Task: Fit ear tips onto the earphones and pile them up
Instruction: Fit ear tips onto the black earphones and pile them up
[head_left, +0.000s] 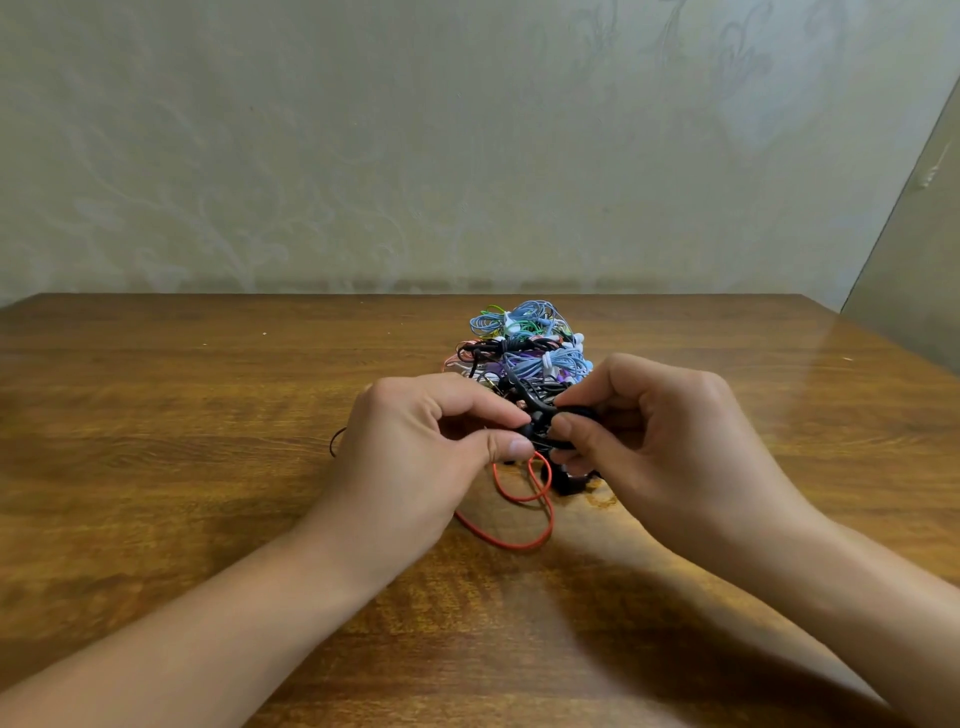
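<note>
Both hands, left hand (415, 436) and right hand (649, 431), pinch one black earbud (537, 422) (tiny, light, slippery): hold its hard body, never the floppy cord (519, 499).

Domestic room, most likely a home. Evidence: wooden table (208, 467) with glossy brown veneer and strong grain, pushed up against a wall (363, 156) papered in pale beige with a faint floral scroll pattern. A plain panel (919, 270) leans or angles in at far right. Soft indoor light, no industrial or office fittings visible.
</note>
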